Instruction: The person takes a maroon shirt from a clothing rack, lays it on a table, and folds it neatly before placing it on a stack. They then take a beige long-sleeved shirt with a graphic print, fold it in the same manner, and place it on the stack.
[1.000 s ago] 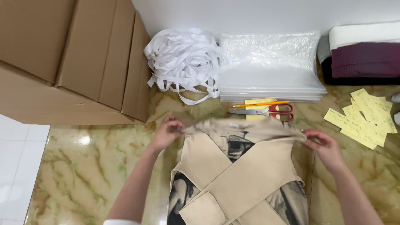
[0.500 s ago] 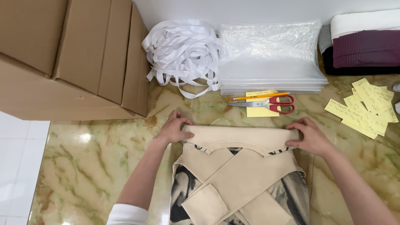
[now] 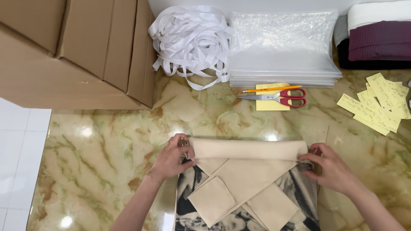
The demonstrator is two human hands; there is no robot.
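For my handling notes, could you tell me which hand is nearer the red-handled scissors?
Right. The right hand lies below the scissors, slightly right; the left hand sits farther off, lower left.

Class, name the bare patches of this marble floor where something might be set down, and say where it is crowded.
Bare marble lies between the cardboard boxes, left hand and folded garment. Crowded: scissors, plastic bags, yellow slips.

Top edge of beige garment [image 3: 248,149] now rolled further down; left hand [image 3: 171,158] and right hand [image 3: 332,169] moved lower in frame, gripping roll ends.
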